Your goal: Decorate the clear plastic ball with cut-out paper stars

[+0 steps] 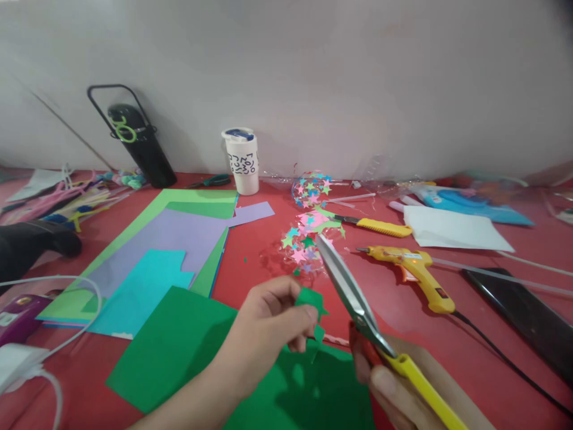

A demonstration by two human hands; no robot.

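My left hand (264, 331) pinches a small green paper star (312, 300) between thumb and fingers, held above a large green paper sheet (179, 352). My right hand (394, 388) grips scissors (353, 292) with yellow and red handles; the steel blades are together and point up and away, just right of the star. Beyond the blade tips lies a pile of small coloured paper stars (304, 239) on the red table (268, 251).
Purple, teal and light green sheets (165, 251) lie stacked at left. A yellow glue gun (416, 269), a yellow utility knife (376, 226), white paper (452, 230) and a dark phone (523, 310) sit right. A white cup (243, 160) and black bottle (141, 143) stand by the wall.
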